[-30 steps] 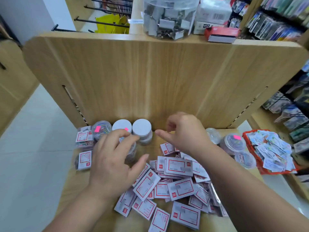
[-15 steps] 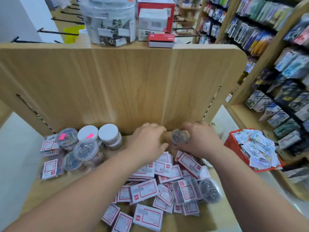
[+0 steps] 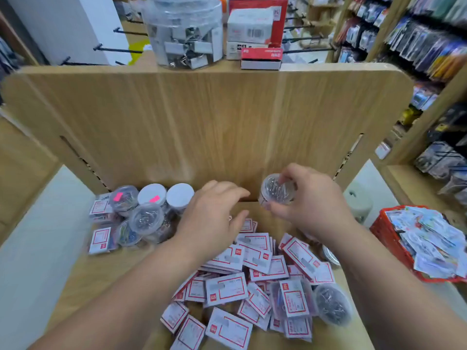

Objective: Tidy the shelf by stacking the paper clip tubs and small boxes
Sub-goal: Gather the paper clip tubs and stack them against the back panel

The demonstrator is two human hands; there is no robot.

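While blur smears every label past reading, the paper clip tub still shows its silver clips plainly, though its far side is covered by the right hand. That hand pinches the tub, fingertips curled over its upper rim and thumb under its lower edge, holding it tilted in front of the foot of the wooden back panel. The left hand hovers just beside the tub without touching it, fingers loosely spread and holding nothing. It hides some of the small boxes and the edge of a white-lidded tub.

Half a second ago the tub sat lower, at the panel's foot, with the left fingers curled close by it. Now it is raised against the panel and a gap shows between the two.

Toward the panel's left end stands the cluster of tubs. Out from the panel's middle the boxes lie in a loose heap on the shelf, with a fallen tub on its side at the heap's near right, its contents a dark blur. Past the panel's right end a red basket is cut off by the frame.
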